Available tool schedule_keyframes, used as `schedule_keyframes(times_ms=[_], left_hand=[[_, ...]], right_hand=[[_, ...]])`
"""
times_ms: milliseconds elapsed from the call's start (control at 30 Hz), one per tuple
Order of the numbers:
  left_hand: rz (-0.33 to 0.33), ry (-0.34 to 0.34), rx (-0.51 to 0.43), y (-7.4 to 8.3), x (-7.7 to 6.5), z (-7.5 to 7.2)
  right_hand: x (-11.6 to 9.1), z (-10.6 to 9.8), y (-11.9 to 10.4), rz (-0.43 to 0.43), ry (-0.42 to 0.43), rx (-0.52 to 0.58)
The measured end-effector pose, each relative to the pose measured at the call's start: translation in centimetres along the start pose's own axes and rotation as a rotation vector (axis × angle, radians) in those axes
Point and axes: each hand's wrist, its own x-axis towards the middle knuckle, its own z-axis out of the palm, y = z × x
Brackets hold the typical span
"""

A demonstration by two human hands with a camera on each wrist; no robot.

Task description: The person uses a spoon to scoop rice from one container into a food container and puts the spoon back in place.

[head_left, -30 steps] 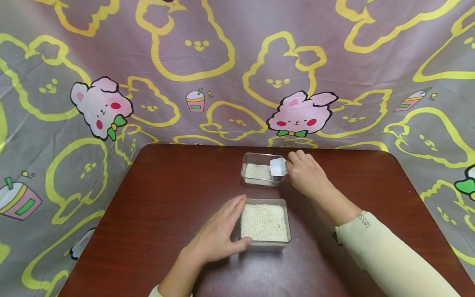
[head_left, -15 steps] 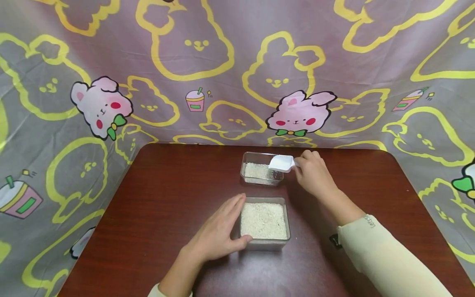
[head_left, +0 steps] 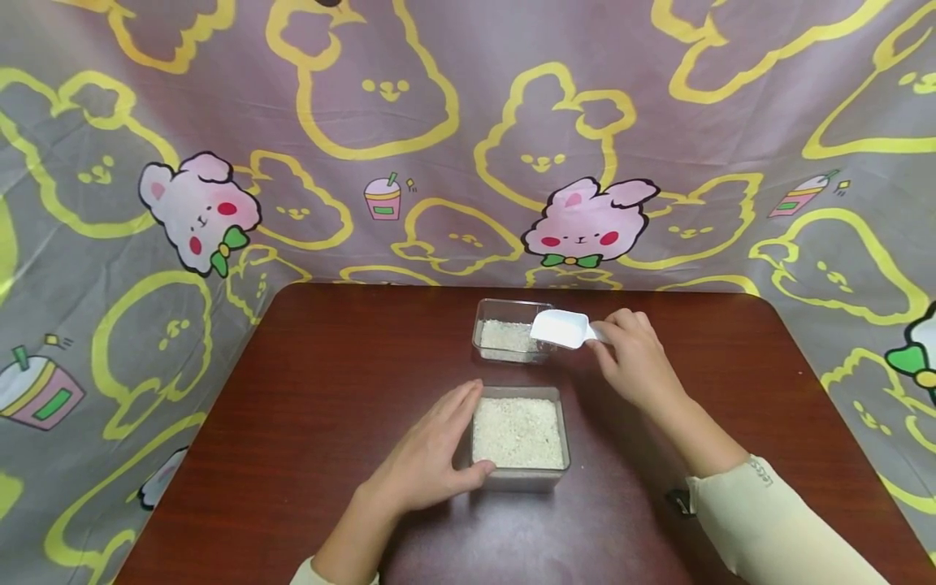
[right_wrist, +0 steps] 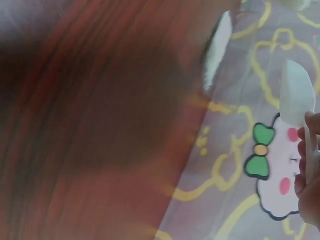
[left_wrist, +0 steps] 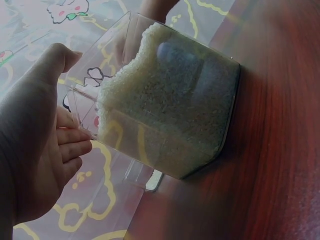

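Rice point(head_left: 517, 432) in near box point(head_left: 519, 480) and far box point(head_left: 504, 309), left hand point(head_left: 427, 459) spread against former, right hand point(head_left: 634, 357) around scoop point(head_left: 560, 329)

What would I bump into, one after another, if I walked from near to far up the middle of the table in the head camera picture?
The bigger clear box filled with rice → the smaller clear box → the patterned cloth behind the table.
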Motion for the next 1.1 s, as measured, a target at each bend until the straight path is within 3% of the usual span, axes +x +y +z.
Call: schedule_keyframes(times_ms=[200,333,467,600,767,1100], left_hand=[[-0.015,-0.007,-0.014,0.1,0.0,0.1],[-0.017,-0.012,-0.018,0.1,0.0,0.1],[-0.010,-0.005,-0.017,0.0,0.0,0.1],[-0.003,0.005,-0.016,-0.1,0.1,0.2],[0.007,0.007,-0.012,-0.2,0.1,0.2],[0.006,0.002,-0.019,-0.1,0.1,0.2]], right_hand=[[-1.5,-3.3,-2.3,0.028,-0.022,0.087],[-2.4,-5.4,-3.8,-0.019,-0.054,0.130],[-2.8,-6.9,-5.3,-0.096,-0.146,0.128],[-2.4,-7.7,-6.8,-0.221,-0.231,0.063],[-1.6,-7.9,-8.8,-0.375,-0.241,-0.059],[-1.2,-7.6,-11.4,-0.443,-0.319,-0.301]])
